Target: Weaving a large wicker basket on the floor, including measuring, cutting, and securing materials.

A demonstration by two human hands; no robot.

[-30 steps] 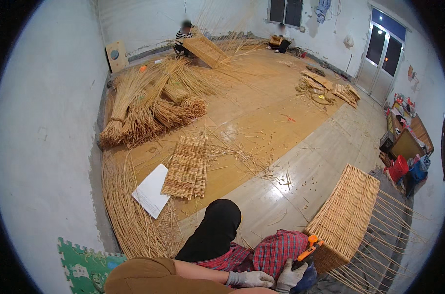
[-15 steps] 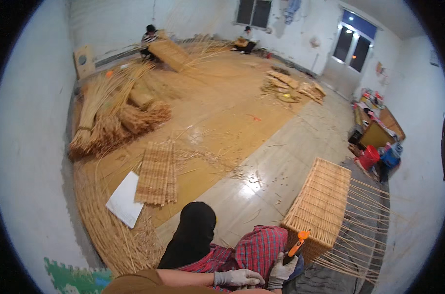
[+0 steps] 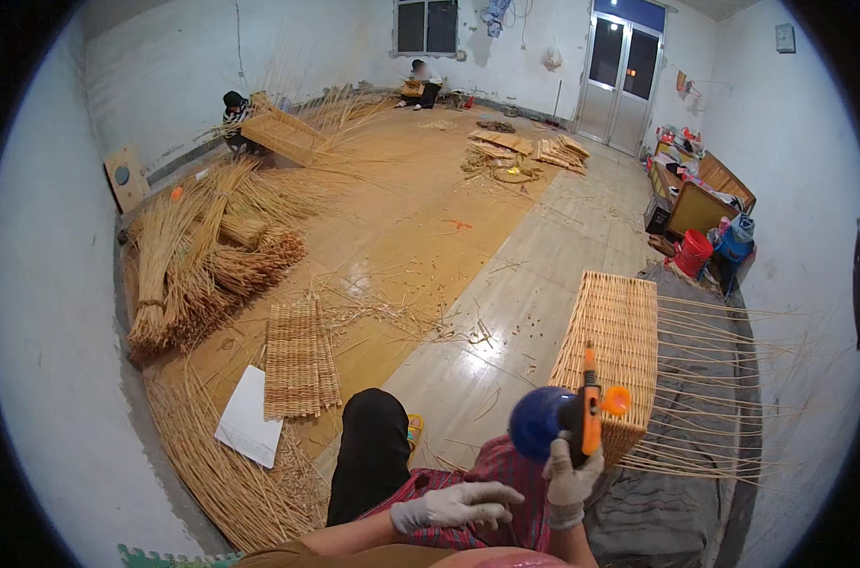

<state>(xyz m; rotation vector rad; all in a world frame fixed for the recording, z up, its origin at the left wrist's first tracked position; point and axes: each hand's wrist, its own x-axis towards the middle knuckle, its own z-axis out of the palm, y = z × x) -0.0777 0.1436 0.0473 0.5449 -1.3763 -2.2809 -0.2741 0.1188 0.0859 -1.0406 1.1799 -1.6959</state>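
My right hand (image 3: 570, 490), in a light work glove, is closed around the black and orange head of a hand sprayer (image 3: 536, 425). It has a round blue tank, and its orange tip points away from me. Just beyond it stands a woven wicker basket (image 3: 611, 317), its long loose stakes sticking out to the right. My left hand (image 3: 460, 505), gloved as well, hovers over the red checked cloth (image 3: 496, 464) on my lap. Its fingers are stretched out and hold nothing.
Ahead on the left lie woven panels (image 3: 295, 364), a white sheet (image 3: 252, 417) and big willow bundles (image 3: 217, 256). Loose rods (image 3: 212, 464) spread along the left wall. A red bucket (image 3: 693, 251) stands at the right. Two people sit working at the back.
My right hand has lifted the sprayer from beside my lap, so its blue tank now shows in front of the basket. The left hand has risen off the lap. The view has shifted.
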